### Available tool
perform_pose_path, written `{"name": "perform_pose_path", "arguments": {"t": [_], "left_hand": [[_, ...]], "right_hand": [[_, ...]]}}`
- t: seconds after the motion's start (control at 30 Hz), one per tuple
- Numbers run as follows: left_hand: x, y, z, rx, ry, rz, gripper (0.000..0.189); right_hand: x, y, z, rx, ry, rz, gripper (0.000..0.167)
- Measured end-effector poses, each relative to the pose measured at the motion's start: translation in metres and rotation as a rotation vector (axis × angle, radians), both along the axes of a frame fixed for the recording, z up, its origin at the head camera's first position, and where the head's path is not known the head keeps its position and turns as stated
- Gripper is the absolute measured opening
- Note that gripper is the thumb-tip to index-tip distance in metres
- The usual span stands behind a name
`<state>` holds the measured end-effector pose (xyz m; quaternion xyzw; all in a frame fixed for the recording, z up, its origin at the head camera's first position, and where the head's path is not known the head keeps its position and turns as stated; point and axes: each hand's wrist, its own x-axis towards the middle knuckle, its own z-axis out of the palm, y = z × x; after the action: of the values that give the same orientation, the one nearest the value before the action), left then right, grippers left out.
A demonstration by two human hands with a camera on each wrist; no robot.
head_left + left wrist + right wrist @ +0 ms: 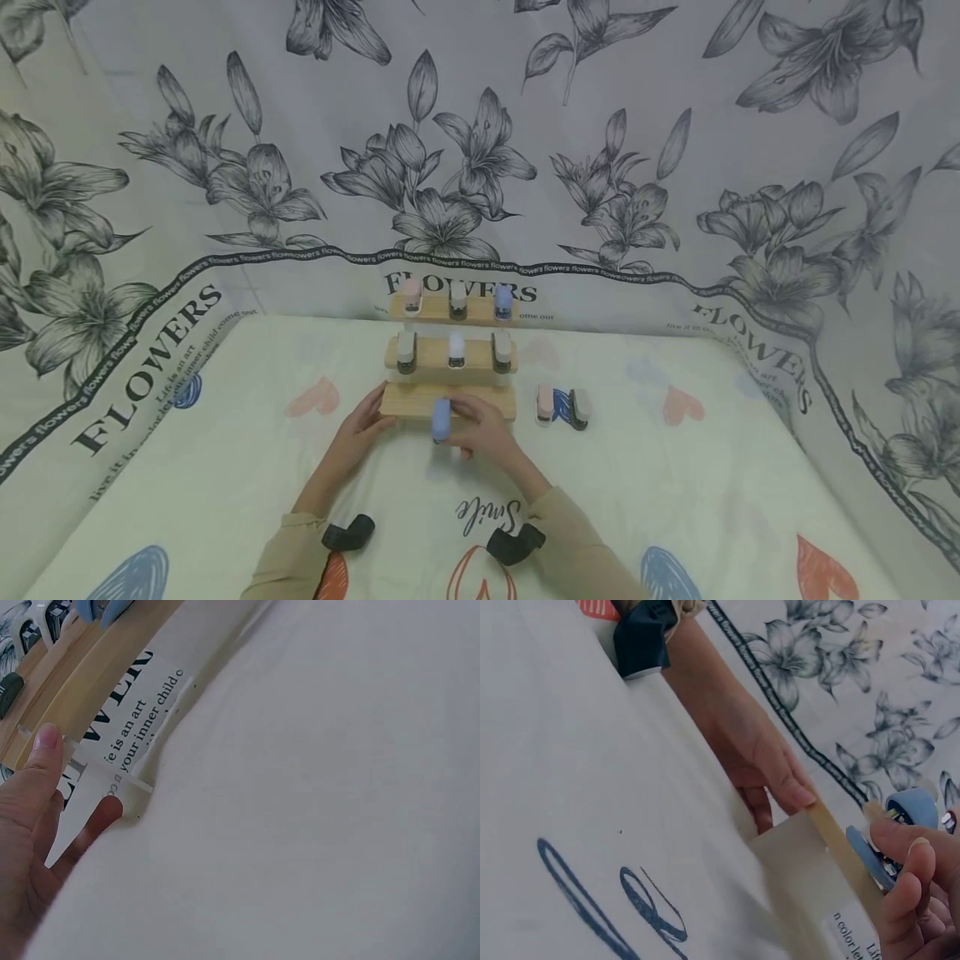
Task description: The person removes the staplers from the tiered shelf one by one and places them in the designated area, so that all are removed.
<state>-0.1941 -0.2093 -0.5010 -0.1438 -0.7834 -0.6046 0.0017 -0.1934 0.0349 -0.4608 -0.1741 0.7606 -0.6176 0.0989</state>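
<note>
Hands at wooden rack

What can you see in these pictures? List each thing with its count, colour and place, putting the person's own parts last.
Rack: one, pale wood, three steps, at the table's far middle.
Bottles on rack: six, three on the top step, three on the middle step; pink, white, blue and grey caps.
Blue bottle: one, at the bottom step, held.
Loose bottles: two, pink and grey, right of the rack.
Tablecloth: one, cream with hearts.
Backdrop: one, grey flower print.
Left hand: touches the rack's left end.
Right hand: holds the blue bottle.
</note>
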Motion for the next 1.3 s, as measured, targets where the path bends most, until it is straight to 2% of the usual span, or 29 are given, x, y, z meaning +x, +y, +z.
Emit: {"name": "perform_pose_path", "arguments": {"t": [0.07,0.17,0.3,0.4,0.57,0.63,0.67,0.73,0.87,0.9,0.97,1.07,1.2,1.3], "left_hand": [[-0.001,0.0,-0.004,0.002,-0.001,-0.001,0.064],[-0.001,0.001,-0.005,0.003,0.005,-0.002,0.065],[0.0,-0.001,-0.003,-0.003,0.014,0.007,0.065],[0.001,-0.003,0.0,-0.008,0.016,0.017,0.065],[0.001,-0.004,0.002,-0.018,0.007,0.022,0.065],[-0.001,-0.003,0.001,-0.012,0.004,0.023,0.065],[-0.001,-0.002,0.0,-0.006,0.002,0.021,0.066],[0.003,0.001,0.006,0.008,-0.007,0.02,0.065],[0.004,0.002,0.007,0.005,-0.025,0.027,0.066],[0.004,0.002,0.007,0.0,-0.023,0.026,0.066],[0.0,-0.001,-0.001,-0.009,-0.012,0.029,0.066],[-0.001,-0.002,-0.004,-0.006,0.002,0.023,0.066],[0.0,-0.001,-0.003,0.002,-0.006,0.012,0.065],[0.002,0.002,0.003,0.016,-0.018,0.006,0.064]], "right_hand": [[0.004,0.007,-0.003,-0.011,-0.013,-0.014,0.063],[0.011,0.016,0.004,-0.054,0.009,-0.028,0.062],[0.015,0.024,0.016,-0.102,0.017,-0.006,0.062],[0.014,0.028,0.019,-0.084,-0.024,0.016,0.063],[0.009,0.038,0.017,-0.03,-0.049,0.025,0.064],[0.004,0.046,0.01,-0.033,-0.046,0.022,0.065],[0.003,0.05,0.01,-0.028,-0.052,0.024,0.066],[0.002,0.059,0.013,-0.026,-0.065,0.023,0.065],[0.001,0.072,0.016,-0.019,-0.063,0.026,0.064],[-0.001,0.074,0.012,-0.024,-0.062,0.024,0.064],[-0.006,0.079,0.003,-0.032,-0.05,0.025,0.064],[-0.01,0.083,-0.006,-0.031,-0.037,0.027,0.065],[-0.009,0.088,-0.005,0.009,-0.027,0.018,0.065],[-0.008,0.095,-0.001,0.043,-0.018,-0.003,0.063]]}}
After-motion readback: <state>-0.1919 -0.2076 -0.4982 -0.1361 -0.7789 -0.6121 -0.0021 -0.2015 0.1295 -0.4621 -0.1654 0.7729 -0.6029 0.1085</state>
